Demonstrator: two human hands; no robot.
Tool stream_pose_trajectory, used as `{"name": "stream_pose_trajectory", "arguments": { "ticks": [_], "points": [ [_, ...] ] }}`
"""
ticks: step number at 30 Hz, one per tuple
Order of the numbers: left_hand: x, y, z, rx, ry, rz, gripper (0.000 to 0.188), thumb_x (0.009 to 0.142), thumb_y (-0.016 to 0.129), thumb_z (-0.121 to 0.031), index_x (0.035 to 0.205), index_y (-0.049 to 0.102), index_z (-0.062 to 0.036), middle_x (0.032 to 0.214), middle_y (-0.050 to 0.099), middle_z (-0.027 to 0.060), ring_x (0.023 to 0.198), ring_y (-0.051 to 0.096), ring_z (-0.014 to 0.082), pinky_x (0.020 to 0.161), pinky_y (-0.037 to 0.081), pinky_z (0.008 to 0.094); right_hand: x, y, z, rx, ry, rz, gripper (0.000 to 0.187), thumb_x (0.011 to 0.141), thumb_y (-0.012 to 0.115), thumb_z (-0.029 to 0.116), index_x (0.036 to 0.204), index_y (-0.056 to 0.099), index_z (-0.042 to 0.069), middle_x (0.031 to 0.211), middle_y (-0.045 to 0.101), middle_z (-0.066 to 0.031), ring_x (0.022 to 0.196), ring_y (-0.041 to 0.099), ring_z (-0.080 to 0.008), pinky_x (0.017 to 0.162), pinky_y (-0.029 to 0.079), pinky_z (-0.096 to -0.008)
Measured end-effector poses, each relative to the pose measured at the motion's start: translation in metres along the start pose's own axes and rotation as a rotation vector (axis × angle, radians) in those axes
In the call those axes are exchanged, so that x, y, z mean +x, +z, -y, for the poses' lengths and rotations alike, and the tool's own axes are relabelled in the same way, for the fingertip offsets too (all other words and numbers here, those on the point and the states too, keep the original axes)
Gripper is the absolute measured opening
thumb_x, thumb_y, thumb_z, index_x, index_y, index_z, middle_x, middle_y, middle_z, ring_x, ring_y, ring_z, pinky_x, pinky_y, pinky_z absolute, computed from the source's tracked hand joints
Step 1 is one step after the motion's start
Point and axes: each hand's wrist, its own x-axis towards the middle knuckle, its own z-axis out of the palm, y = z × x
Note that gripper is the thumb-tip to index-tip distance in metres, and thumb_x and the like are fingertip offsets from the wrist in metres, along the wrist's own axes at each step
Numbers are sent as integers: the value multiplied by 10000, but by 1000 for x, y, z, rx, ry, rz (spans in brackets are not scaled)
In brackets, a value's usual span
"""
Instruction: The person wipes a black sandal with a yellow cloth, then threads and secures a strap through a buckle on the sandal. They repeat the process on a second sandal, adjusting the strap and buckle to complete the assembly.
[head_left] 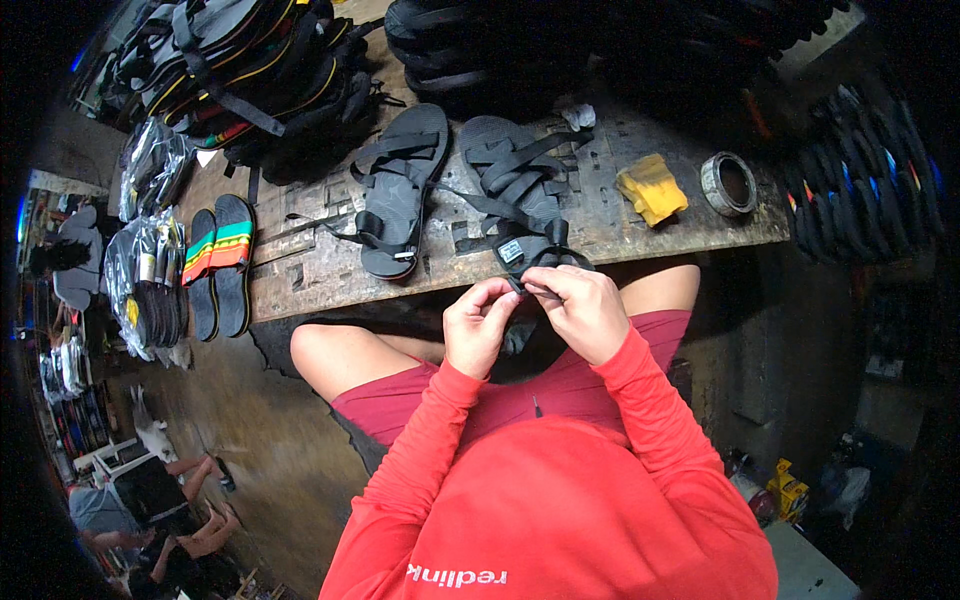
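At the near edge of the wooden workbench (300,280), my left hand (476,325) and my right hand (585,312) meet with their fingertips pinched together. Between them is a narrow black strap (516,284), whose end is mostly hidden by the fingers. It appears to belong to the strappy sandal (510,170) just beyond, whose heel strap bears a pale label (512,252). To the left of that sandal lies a second black sandal (405,190), its toe pointing away from me and a loose strap trailing leftward.
A yellow folded cloth or sponge (652,190) and a roll of tape (728,184) lie to the right. Striped slides (232,250) sit at the left edge. Sandal piles (230,70) crowd the back, and more footwear (860,180) stands far right. Other people (150,500) are at lower left.
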Motion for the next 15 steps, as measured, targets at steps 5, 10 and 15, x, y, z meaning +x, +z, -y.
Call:
{"name": "stream_pose_trajectory", "arguments": {
  "ticks": [5,10,15],
  "points": [
    [8,22,-2,-233,-115,12,84,953,644,-54,1023,618,-17,854,619,-14,741,545,22,648,448,185,-21,-2,10,-99,-7,-520,273,797,787,3,1058,717,47,879,628,-60,678,599,-126,574,487,-268],
    [14,39,-21,-404,-242,148,59,978,610,-103,981,578,-54,797,537,-68,621,435,1,519,329,175,-23,23,-8,679,537,-412,162,879,741,77,1023,711,10,872,692,-72,727,622,-95,623,500,-254],
    [-15,9,-49,180,130,179,61,873,612,-12,903,559,-18,960,583,63,724,511,89,595,439,248,-24,45,-27,378,262,-589,116,927,679,72,999,700,-17,803,713,-118,676,681,-155,634,537,-277]
  ]
}}
